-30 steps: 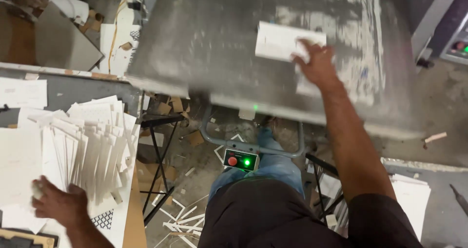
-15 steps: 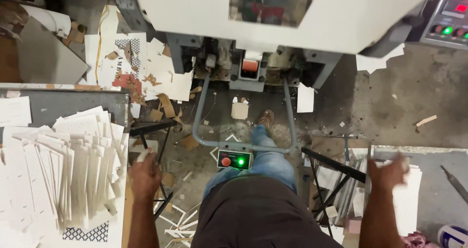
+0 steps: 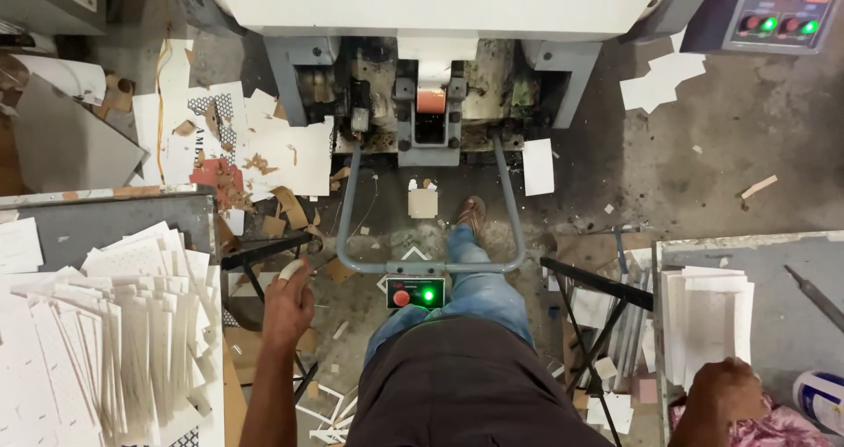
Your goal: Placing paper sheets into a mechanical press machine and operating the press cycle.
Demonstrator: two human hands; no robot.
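Observation:
My left hand (image 3: 288, 302) hangs in the air just right of a fanned pile of white card blanks (image 3: 114, 341) on the left table. It holds nothing, its fingers are loosely apart, and one fingertip is wrapped in white tape. My right hand (image 3: 723, 394) rests knuckles-up on the right table (image 3: 791, 262), at the near edge of a small stack of white sheets (image 3: 708, 311). Its fingers are curled under and hidden. Between my hands are my lap and a jeans-clad leg whose sandalled foot (image 3: 470, 211) is inside a grey metal foot bar (image 3: 431, 267).
A large white press machine (image 3: 440, 3) stands ahead, with a control panel (image 3: 778, 12) at top right. A small box with a red button and a green light (image 3: 415, 294) sits on the foot bar. Paper scraps litter the floor (image 3: 264, 157). A pink cloth (image 3: 774, 425) lies beside my right hand.
My right hand left the sheet on the machine's plate and dropped to the right table's stack. My left hand came off the card pile toward the middle. The view tilted down.

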